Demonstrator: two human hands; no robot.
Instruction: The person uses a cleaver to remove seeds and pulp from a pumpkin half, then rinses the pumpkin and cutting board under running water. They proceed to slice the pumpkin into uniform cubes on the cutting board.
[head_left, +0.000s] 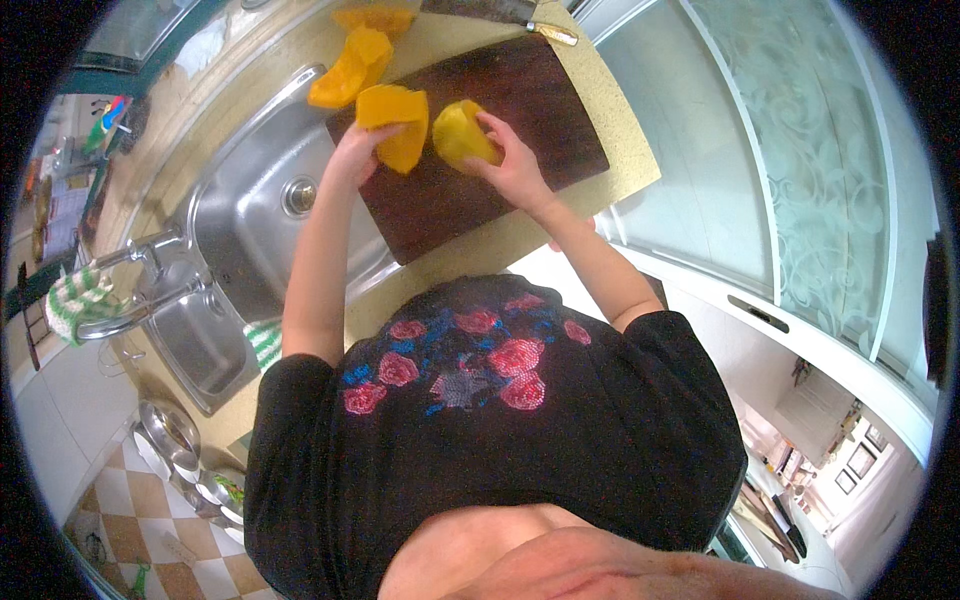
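My left hand (361, 156) grips an orange chunk of pumpkin (403, 135) by its lower left side, over the left part of a dark wooden cutting board (555, 97). Close by on the right, my right hand (519, 166) has its thumb and fingers around a yellower pumpkin piece (459, 136), slightly blurred. A small gap separates the two pieces. More cut pumpkin (349, 71) rests beyond the board's far left corner, and another orange piece (375, 19) lies behind it.
A cleaver (480, 9) with a light handle (553, 34) lies past the board. The board overhangs a steel sink (255, 172). At left are a faucet (154, 255) and a green-striped cloth (82, 300). A frosted glass sliding door (690, 150) borders the right; metal bowls (169, 429) stand lower left.
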